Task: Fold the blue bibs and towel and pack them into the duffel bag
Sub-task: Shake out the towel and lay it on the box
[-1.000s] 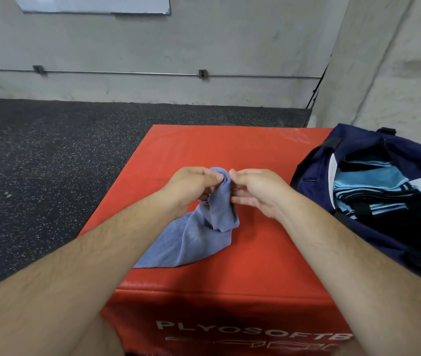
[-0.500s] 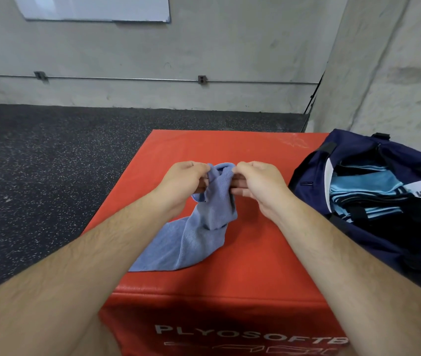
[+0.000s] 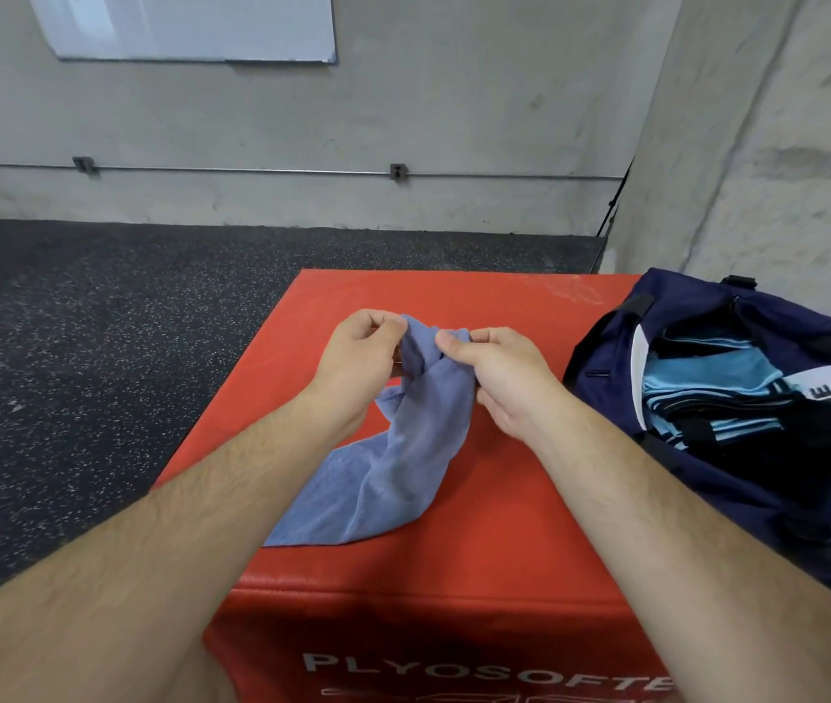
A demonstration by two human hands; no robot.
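Fingers [image 3: 384, 323] of the left hand [image 3: 357, 360] are curled and pinch the top edge of the blue towel [image 3: 393, 479]. The right hand [image 3: 505, 380] pinches the same edge just beside it, thumb on top, so the two hands almost touch. The upper part of the towel is lifted and bunched between them. Its lower part lies on the red box [image 3: 505, 530], near the front edge. White letters stand on the front side of the box. To the right, on the box, sits the open navy bag [image 3: 697, 322], apart from the towel. Folded light blue bibs [image 3: 707, 378] lie inside it. Behind the box are a dark speckled floor [image 3: 99, 347], then a grey wall [image 3: 454, 109] with a thin pipe [image 3: 251, 170] and a whiteboard [image 3: 190, 22].
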